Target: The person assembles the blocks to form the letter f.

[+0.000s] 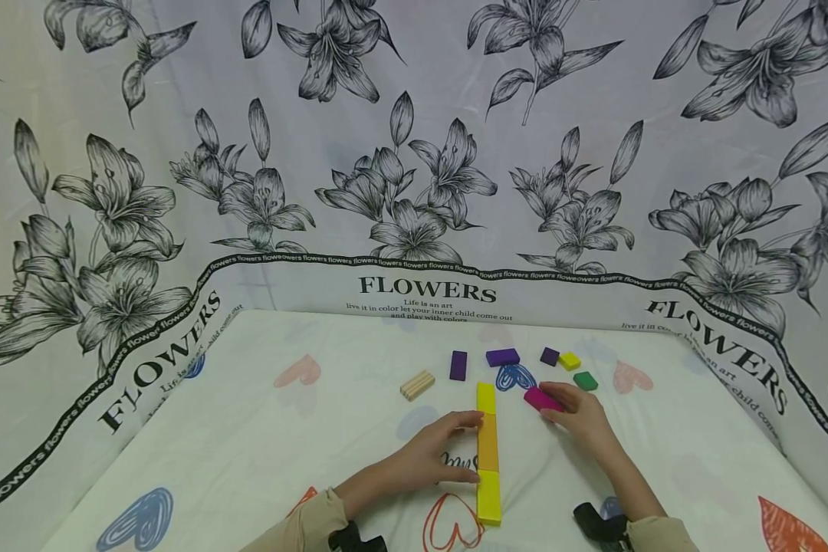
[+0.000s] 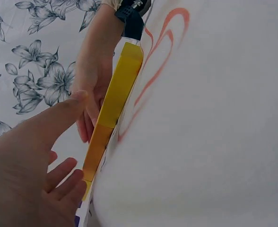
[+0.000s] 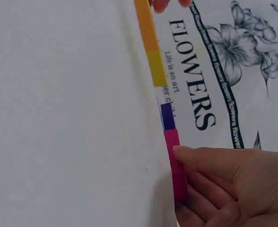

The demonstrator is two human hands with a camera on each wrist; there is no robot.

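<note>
One magenta rectangular block, pinched in our right hand towards two o'clock of the straight yellow-and-orange block row, is best carried level while our spread, empty left hand flanks that row at nine o'clock.

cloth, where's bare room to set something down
Free: left of the left hand and tan block; right of the right hand and green block. Crowded: between the hands, with the yellow-orange row and held pink block, and beyond, among purple blocks.

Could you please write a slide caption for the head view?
Right hand holds a pink block, left hand beside a yellow-orange block row.
</note>
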